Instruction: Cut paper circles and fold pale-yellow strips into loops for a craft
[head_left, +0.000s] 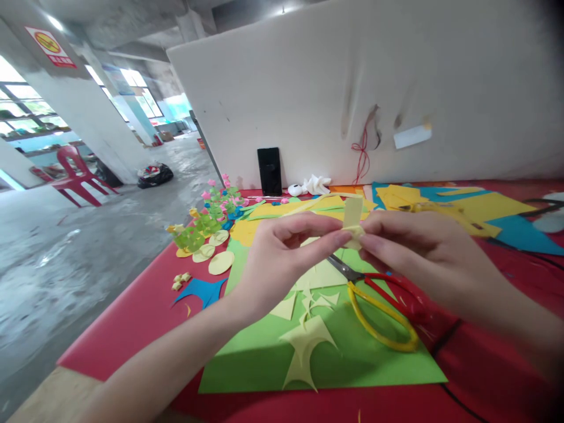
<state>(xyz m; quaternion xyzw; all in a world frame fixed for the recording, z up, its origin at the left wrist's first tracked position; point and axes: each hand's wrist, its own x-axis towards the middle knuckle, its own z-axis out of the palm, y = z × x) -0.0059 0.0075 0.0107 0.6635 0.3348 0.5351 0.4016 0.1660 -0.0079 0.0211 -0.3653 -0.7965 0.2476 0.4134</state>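
Both my hands meet above a green sheet [352, 358], pinching a pale yellow paper strip [353, 212] between thumbs and fingers. The strip's lower end is folded or rolled; its upper end stands up straight. My left hand [291, 252] grips it from the left, and my right hand [409, 252] from the right. Just below them lie scissors [381, 311] with one yellow and one red handle, the blades partly under my hands. Pale yellow paper scraps [308, 346] with curved cut edges are scattered on the green sheet.
Small paper flowers [220, 197], pale yellow discs [221, 262], a blue scrap [202, 291] and small folded pieces [180, 281] sit to the left. A black phone [269, 171] leans against the white board [308, 100]. Yellow sheets [489, 211] and a dark cable [462, 402] lie to the right.
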